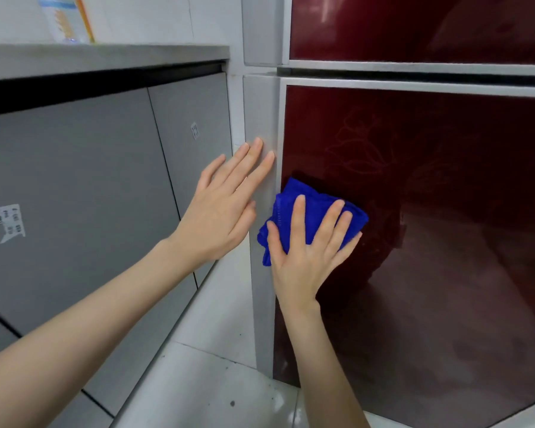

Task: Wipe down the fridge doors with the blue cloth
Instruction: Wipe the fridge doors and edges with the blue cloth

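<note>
the right hand, spread flat, presses the blue cloth on the lower fridge door near its 9 o'clock edge, left hand spread empty on the side; most of the doors seem unwiped.

Cloth: blue, bunched, pressed flat under the right hand, sticking out above and left of the fingers.
Lower fridge door: glossy dark red, pale frame, shut, directly behind the cloth.
Upper fridge door: same finish, above the grip.
</note>
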